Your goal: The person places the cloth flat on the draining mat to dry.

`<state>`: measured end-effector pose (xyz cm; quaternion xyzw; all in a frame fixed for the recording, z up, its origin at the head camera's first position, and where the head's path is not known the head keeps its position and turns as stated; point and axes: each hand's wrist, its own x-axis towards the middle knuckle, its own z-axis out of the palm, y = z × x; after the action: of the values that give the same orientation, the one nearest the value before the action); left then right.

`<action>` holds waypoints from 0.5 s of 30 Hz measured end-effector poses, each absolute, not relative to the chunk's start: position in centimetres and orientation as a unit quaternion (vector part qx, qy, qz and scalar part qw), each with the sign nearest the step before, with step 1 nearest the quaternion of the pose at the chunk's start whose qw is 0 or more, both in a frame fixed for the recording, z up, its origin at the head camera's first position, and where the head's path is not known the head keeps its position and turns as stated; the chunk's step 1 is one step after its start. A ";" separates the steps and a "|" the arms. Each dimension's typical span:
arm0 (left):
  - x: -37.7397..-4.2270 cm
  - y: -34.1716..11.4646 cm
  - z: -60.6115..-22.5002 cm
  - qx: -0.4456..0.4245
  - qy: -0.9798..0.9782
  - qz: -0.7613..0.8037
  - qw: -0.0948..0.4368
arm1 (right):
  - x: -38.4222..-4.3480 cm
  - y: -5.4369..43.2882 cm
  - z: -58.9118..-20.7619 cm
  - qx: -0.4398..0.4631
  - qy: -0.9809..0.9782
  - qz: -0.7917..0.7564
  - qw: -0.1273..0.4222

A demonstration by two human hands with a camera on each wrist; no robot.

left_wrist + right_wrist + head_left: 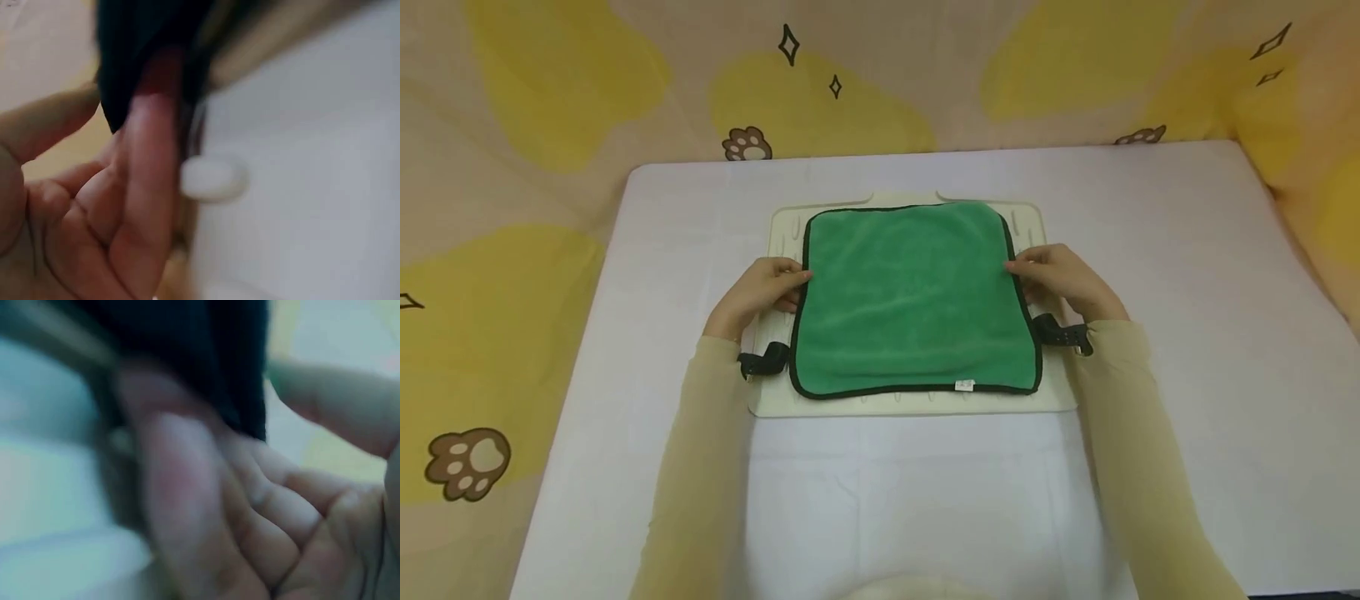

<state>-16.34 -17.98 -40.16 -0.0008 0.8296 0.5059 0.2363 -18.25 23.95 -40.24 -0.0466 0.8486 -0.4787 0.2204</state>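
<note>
A green cloth (913, 300) with a dark border and a small white label (964, 386) lies spread over a cream, ridged plastic board (850, 406). My left hand (760, 292) pinches the cloth's left edge, thumb on top and fingers beneath. On the opposite side, my right hand (1063, 279) pinches the right edge in the same manner. Both wrist views are blurred; the cloth (131, 62) looks dark there, between thumb and fingers. Whether the fingers also touch the board cannot be told. A small white rounded piece (212, 178) shows beside the left fingers, its kind unclear.
The board rests on a table with a white cover (1210, 375). A yellow and beige patterned fabric (880, 100) hangs behind and along the sides. Dark straps with camera mounts (765, 360) sit at both wrists, close to the cloth's side edges.
</note>
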 end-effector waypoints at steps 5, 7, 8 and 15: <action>-19.0 -17.8 -39.9 -0.018 0.826 0.522 0.212 | -21.1 22.9 -40.0 -0.012 0.865 -0.468 0.181; -19.7 -17.6 -39.9 -0.030 0.827 0.525 0.200 | -22.1 22.5 -40.0 0.001 0.866 -0.473 0.162; -19.9 -17.5 -40.0 -0.037 0.827 0.526 0.195 | -22.4 22.2 -40.0 0.012 0.863 -0.482 0.153; -20.7 -17.0 -40.4 -0.061 0.819 0.543 0.174 | -24.1 21.0 -40.6 0.049 0.866 -0.492 0.069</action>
<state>-20.73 -17.02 -40.43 -0.0609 0.8193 0.5428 0.1745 -24.08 21.02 -40.59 0.0490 0.8665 -0.4919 0.0692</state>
